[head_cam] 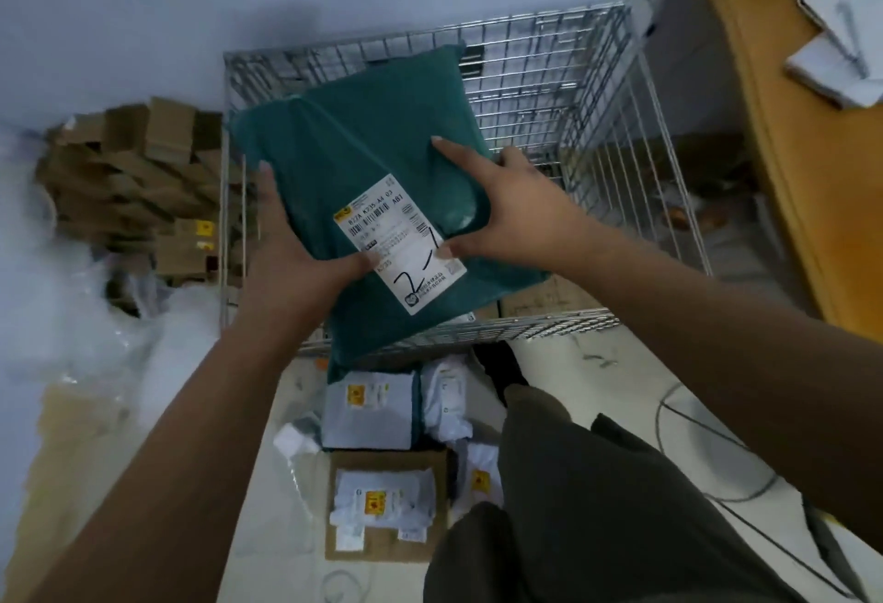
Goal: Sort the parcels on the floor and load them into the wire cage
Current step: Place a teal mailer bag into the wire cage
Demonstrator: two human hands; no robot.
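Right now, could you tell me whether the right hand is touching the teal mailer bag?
Touching. The head view shows the right hand gripping the teal mailer bag, thumb on its shipping label.

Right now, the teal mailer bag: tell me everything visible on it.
Teal plastic mailer bag, soft and creased, held tilted above the near rim of the wire cage. A white shipping label with barcode and black handwritten marks faces up. The left hand grips its left edge, thumb by the label; the right hand grips its right edge.
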